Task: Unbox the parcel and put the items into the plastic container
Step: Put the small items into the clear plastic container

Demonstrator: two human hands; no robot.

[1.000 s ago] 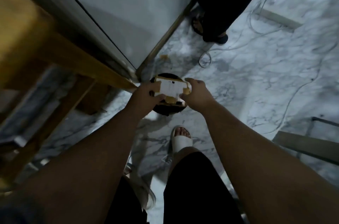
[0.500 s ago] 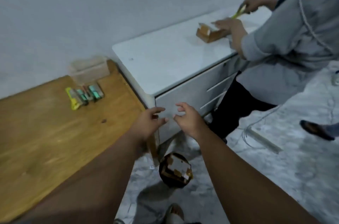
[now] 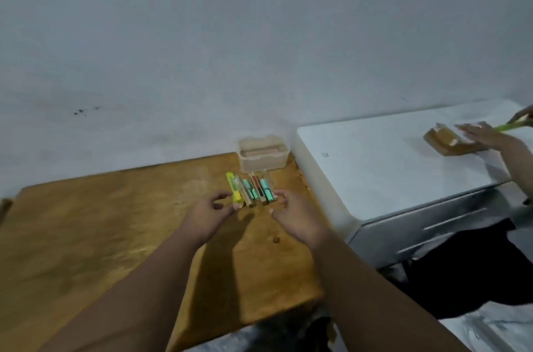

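A clear plastic container [image 3: 263, 155] stands at the back right of the wooden table [image 3: 115, 236], against the wall. In front of it lie several small items [image 3: 256, 188] in clear packs, teal and red, with a yellow utility knife [image 3: 233, 187] on their left. My left hand [image 3: 212, 214] hovers just left of the items, fingers curled and apart, near the knife's near end. My right hand [image 3: 294, 214] hovers just right of them, open. Neither hand holds anything.
A white drawer cabinet [image 3: 389, 170] adjoins the table on the right. Another person's hands [image 3: 490, 135] work there on a brown cardboard parcel [image 3: 444, 141] with a green cutter [image 3: 510, 126]. A grey wall runs behind. Marble floor shows at bottom right.
One second ago both hands held an emptied box over a black bin on the floor. They let it go into the bin, and rose to the table beside the items.
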